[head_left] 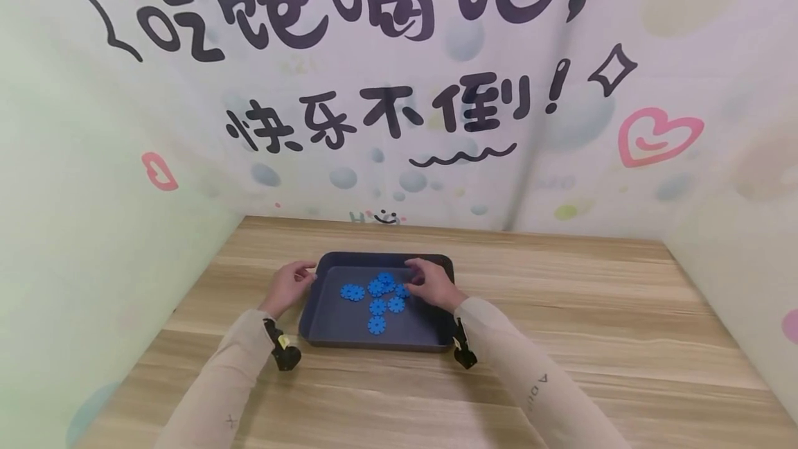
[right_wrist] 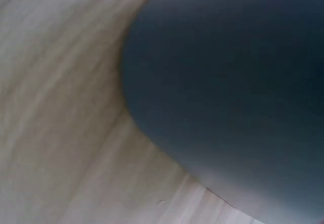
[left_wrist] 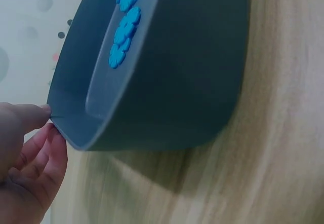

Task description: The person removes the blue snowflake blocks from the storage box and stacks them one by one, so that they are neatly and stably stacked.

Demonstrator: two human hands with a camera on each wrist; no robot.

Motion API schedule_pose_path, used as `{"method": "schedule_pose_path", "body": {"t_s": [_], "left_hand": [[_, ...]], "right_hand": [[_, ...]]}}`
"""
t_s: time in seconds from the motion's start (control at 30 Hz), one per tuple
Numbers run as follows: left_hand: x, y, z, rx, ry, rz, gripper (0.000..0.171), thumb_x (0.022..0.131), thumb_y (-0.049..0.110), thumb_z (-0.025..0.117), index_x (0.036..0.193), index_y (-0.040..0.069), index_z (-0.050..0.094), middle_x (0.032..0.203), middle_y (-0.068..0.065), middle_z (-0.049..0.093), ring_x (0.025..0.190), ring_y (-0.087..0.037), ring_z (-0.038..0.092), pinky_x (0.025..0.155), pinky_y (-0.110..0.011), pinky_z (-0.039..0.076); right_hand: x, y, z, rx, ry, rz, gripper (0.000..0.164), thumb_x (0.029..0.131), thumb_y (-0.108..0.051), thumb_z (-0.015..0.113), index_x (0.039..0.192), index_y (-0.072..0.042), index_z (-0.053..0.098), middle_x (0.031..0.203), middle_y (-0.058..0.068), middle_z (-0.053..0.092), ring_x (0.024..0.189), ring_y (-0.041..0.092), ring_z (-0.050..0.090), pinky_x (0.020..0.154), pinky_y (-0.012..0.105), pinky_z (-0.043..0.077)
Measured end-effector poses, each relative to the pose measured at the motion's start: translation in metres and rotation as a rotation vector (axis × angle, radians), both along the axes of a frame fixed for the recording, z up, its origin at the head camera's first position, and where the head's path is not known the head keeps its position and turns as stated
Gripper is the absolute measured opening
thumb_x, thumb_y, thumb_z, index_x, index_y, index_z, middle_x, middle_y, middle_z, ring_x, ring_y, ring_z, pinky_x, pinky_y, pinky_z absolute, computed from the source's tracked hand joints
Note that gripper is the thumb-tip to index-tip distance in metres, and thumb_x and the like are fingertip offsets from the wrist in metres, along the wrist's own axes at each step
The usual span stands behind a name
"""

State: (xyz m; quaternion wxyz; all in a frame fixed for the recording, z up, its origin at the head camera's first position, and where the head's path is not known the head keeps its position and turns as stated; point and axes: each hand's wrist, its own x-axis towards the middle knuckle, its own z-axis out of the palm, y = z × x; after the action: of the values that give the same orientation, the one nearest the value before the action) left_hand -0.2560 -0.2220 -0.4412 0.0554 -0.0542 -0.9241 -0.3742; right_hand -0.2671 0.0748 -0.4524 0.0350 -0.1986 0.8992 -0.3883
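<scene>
1. Two hands are in our view, both at one dark tray (head_left: 339,326) that sits on a wood-grained table (head_left: 592,310).
2. We see the left hand (head_left: 289,289) at the tray's left side; in the left wrist view its thumb and fingers pinch the rim near a corner, with the gap between them narrow.
3. We find the right hand (head_left: 431,285) over the tray's right part, thumb and forefinger curved and parted, moderately wide. Its thumb tip lies right at a blue disc (head_left: 402,290); we cannot tell whether they touch.
4. Inside the tray, we see more blue notched discs: an overlapping pair (head_left: 352,292) towards the left, a heaped cluster (head_left: 382,284) near the middle, and separate ones nearer the front, the lowest disc (head_left: 377,325) closest to the near wall.
5. Our right wrist view is blurred, showing just the tray's outer wall and tabletop.
6. Both arms wear pale sleeves (head_left: 218,373), and we note a black device (head_left: 285,352) at the left wrist.
7. Behind the table, we see a pale backdrop (head_left: 598,186) with black lettering (head_left: 394,115) and a pink heart (head_left: 630,137).
</scene>
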Motion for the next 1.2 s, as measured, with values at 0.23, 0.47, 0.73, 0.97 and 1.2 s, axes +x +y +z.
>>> {"method": "schedule_pose_path", "body": {"t_s": [0.23,0.47,0.73,0.97,1.2], "left_hand": [[0.001,0.0013,-0.0007,0.073,-0.051,-0.009,0.029,0.083,0.0,0.055,0.11,-0.01,0.054,0.086,-0.019,0.059,0.075,-0.027,0.058,0.062,-0.031,0.048],[-0.0019,-0.0001,-0.0047,0.147,-0.091,0.004,0.03,0.084,-0.001,0.055,0.112,-0.01,0.054,0.088,-0.019,0.058,0.073,-0.024,0.058,0.059,-0.027,0.048],[-0.0027,-0.0031,-0.0049,0.148,-0.152,0.006,0.032,0.085,0.002,0.055,0.116,-0.007,0.053,0.092,-0.018,0.057,0.076,-0.022,0.058,0.062,-0.027,0.049],[-0.0048,-0.0023,-0.0018,0.147,-0.144,-0.002,0.033,0.085,0.002,0.055,0.116,-0.007,0.052,0.091,-0.017,0.056,0.076,-0.021,0.057,0.062,-0.028,0.049],[-0.0025,-0.003,-0.003,0.144,-0.148,-0.005,0.033,0.086,0.002,0.055,0.117,-0.007,0.052,0.092,-0.019,0.056,0.078,-0.025,0.058,0.063,-0.029,0.049]], "right_hand": [[0.0,0.0008,-0.0039,0.035,-0.07,0.027,0.047,0.08,-0.009,0.064,0.123,-0.002,0.046,0.109,0.016,0.055,0.094,0.026,0.057,0.077,0.035,0.047],[-0.0037,0.0016,-0.0065,0.087,-0.11,0.065,0.042,0.08,-0.009,0.064,0.12,-0.002,0.051,0.112,0.013,0.055,0.098,0.025,0.055,0.081,0.035,0.044],[-0.0023,0.0003,-0.0055,0.127,-0.11,0.102,0.035,0.079,-0.005,0.065,0.113,-0.002,0.058,0.106,0.012,0.057,0.095,0.024,0.053,0.08,0.036,0.044],[-0.0049,-0.001,-0.0054,0.149,-0.097,0.074,0.033,0.078,-0.008,0.066,0.11,-0.004,0.061,0.098,0.008,0.057,0.089,0.02,0.052,0.08,0.034,0.043],[-0.0056,-0.002,-0.0095,0.134,-0.097,0.065,0.029,0.075,-0.009,0.069,0.103,-0.004,0.064,0.092,0.006,0.058,0.085,0.018,0.052,0.078,0.034,0.043]]}}
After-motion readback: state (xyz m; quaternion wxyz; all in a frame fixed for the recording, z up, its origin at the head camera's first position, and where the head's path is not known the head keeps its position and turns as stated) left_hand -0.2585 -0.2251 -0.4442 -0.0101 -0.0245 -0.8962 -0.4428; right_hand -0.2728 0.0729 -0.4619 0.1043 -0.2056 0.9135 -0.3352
